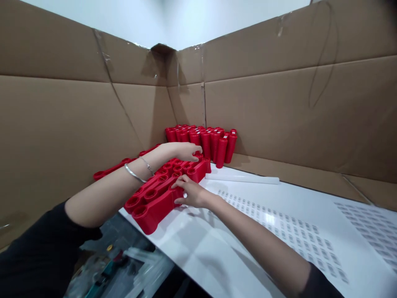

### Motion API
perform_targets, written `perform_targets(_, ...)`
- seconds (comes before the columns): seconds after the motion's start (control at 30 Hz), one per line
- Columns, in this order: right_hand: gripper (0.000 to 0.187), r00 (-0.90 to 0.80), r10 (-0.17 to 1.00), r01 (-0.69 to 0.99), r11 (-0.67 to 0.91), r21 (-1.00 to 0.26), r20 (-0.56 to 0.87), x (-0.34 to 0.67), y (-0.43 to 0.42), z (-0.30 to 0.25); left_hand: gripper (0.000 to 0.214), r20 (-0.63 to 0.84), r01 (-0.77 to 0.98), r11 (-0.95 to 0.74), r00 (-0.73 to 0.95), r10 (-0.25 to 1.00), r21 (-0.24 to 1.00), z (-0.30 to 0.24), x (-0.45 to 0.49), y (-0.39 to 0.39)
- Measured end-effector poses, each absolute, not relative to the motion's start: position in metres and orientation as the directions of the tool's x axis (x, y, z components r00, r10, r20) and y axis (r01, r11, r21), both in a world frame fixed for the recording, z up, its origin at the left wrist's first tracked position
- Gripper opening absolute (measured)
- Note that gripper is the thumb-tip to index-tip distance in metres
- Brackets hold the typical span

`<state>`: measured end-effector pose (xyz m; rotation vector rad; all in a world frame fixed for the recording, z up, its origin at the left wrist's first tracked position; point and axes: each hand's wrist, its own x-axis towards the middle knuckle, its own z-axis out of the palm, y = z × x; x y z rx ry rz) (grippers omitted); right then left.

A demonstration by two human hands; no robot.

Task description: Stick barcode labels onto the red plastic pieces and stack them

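Note:
Rows of red plastic racks [166, 201] with round, open-topped sockets lie side by side on the white table. My left hand [187, 151] reaches over their far end, fingers bent and curled down close to the sockets; what lies between the fingertips, if anything, is hidden. My right hand [192, 193] is at the near side of the closest rack. Its fingers rest on the top edge and its thumb presses lower on the side wall, gripping it. Behind the racks stands a tight group of ribbed red tubes [221, 152], several with small white labels on top.
A white rod [242, 179] lies on the white table [198, 244]. Sheets of small printed labels [279, 223] spread to the right. Tall cardboard walls [279, 95] enclose the back and left. Below the table's front edge are clear plastic bags [139, 269].

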<state>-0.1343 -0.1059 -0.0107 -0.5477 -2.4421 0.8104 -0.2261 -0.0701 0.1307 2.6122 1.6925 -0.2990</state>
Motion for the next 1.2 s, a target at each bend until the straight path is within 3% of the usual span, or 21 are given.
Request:
perform_targets(0.13, 0.028, -0.754, 0.546, 0.164, 0.693, -0.702, 0.364, -0.117, -0.114, -0.03, 0.042, -0.072, 0.846, -0.532, 0.529, 0.845, -0.031, 0.142, -0.224, -0.105)
perform_targets(0.27, 0.037, -0.694, 0.628, 0.147, 0.603, -0.784, 0.353, -0.08, -0.139, -0.04, 0.041, -0.016, 0.796, -0.598, 0.602, 0.798, 0.095, 0.13, -0.207, -0.144)
perform_targets(0.4, 0.05, -0.618, 0.737, 0.083, 0.406, -0.91, 0.273, -0.051, -0.167, -0.044, 0.047, -0.113, 0.804, -0.578, 0.592, 0.798, 0.136, 0.101, -0.201, -0.171)
perform_targets(0.53, 0.041, -0.548, 0.81, 0.083, 0.3, -0.95, 0.207, -0.016, -0.195, -0.046, 0.046, -0.265, 0.848, -0.515, 0.528, 0.807, 0.123, 0.073, -0.197, -0.185)
perform_targets(0.7, 0.034, -0.435, 0.878, 0.166, 0.297, -0.94, 0.201, 0.039, -0.223, -0.049, 0.021, -0.347, 0.817, -0.556, 0.57, 0.744, 0.151, 0.051, -0.167, -0.194)
perform_targets(0.9, 0.034, -0.301, 0.937, 0.154, 0.233, -0.96, 0.179, 0.077, -0.235, -0.059, 0.008, -0.227, 0.711, -0.665, 0.703, 0.674, 0.227, 0.035, -0.127, -0.191)
perform_targets(0.97, 0.029, -0.251, 0.952, 0.133, 0.212, -0.968, 0.174, 0.081, -0.236, -0.061, 0.011, -0.174, 0.706, -0.639, 0.701, 0.692, 0.305, 0.029, -0.126, -0.188)
perform_targets(1.07, 0.026, -0.175, 0.973, 0.015, 0.157, -0.987, 0.152, 0.083, -0.237, -0.06, 0.031, -0.017, 0.671, -0.524, 0.624, 0.781, 0.524, 0.017, -0.133, -0.183)
perform_targets(1.2, 0.037, -0.058, 0.99, -0.092, 0.126, -0.988, 0.131, 0.089, -0.224, -0.04, 0.044, 0.16, 0.375, -0.35, 0.453, 0.877, 0.859, 0.006, -0.125, -0.168)
